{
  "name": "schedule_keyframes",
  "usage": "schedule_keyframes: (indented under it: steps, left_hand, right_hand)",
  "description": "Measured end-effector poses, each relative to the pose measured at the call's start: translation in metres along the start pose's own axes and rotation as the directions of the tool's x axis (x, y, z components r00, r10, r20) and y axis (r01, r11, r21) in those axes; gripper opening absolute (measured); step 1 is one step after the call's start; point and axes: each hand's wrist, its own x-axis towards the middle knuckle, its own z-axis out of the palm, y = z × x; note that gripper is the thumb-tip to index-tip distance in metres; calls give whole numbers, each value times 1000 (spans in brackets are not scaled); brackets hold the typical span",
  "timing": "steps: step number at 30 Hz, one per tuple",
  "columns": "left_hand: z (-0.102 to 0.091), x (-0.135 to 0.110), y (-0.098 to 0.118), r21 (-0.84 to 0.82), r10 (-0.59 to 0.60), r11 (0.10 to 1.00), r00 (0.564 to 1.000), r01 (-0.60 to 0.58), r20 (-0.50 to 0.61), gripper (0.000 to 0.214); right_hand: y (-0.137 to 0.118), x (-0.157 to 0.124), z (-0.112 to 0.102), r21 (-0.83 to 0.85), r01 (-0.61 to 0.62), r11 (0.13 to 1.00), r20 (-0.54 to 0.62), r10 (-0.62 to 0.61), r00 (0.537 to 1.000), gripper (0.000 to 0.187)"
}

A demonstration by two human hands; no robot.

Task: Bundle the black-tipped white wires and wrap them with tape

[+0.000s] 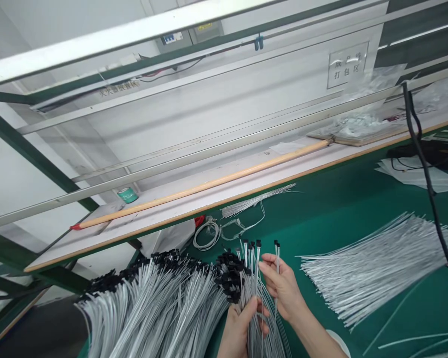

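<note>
My left hand (241,330) grips a bunch of thin silver wires (256,323) low in the view, and their black-capped ends stand upward. My right hand (281,291) pinches some of the same wires between fingers and thumb, just below the black tips. To the left, a large bundle of black-tipped wires (153,308) lies close to my hands. A wide fan of loose silver wires (369,263) spreads over the green mat (332,209) to the right. A small wire bunch (254,201) lies farther ahead.
A coil of pale cable (206,234) lies beyond my hands, beside a white bag (168,237). A white shelf (209,199) holds a wooden rod (205,185) and a green tape roll (127,195). A black cable (425,169) hangs at right, above paper sheets (414,174).
</note>
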Motion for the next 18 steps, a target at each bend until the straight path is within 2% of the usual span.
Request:
schedule_keyframes:
  steps: [8,18]
  left_hand:
    - [5,-2,2,17,-11,1000,1000,11,7,44]
    - [2,0,2,4,-8,1000,1000,8,-24,44]
  right_hand:
    - [-6,8,8,-73,33,997,-53,-37,998,43]
    - [-7,7,3,-50,8,999,2,-8,1000,44]
